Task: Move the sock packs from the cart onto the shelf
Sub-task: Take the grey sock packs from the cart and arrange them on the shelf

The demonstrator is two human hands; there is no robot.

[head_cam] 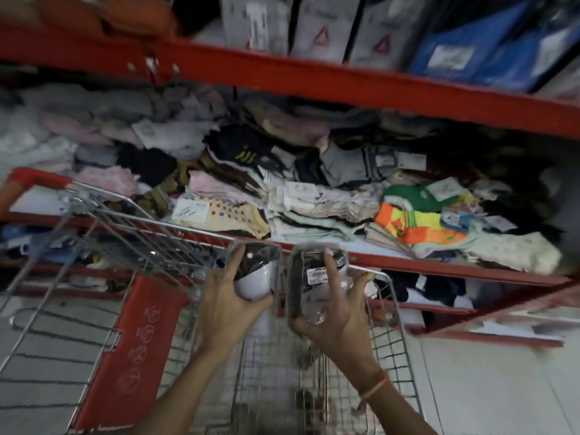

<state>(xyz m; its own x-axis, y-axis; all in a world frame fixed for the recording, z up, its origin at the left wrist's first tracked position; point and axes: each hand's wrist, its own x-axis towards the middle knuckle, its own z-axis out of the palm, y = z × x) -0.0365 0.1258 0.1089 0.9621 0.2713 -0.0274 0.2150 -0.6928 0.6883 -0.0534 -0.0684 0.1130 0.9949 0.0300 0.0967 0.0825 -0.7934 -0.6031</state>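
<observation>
Sock packs [260,271] [317,284], one clasped in each hand [226,309] [335,312], hover above the wire cart [392,340] near the red shelf's [439,265] front edge, where loose socks [314,199] lie heaped.

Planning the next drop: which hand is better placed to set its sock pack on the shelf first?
Probably the right hand: its sock pack sits just below the bare strip of shelf.

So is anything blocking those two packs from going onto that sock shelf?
No barrier shows. Each hand, left hand and right hand, holds a sock pack just below the shelf's red front edge, with bare shelf directly beyond it.
</observation>
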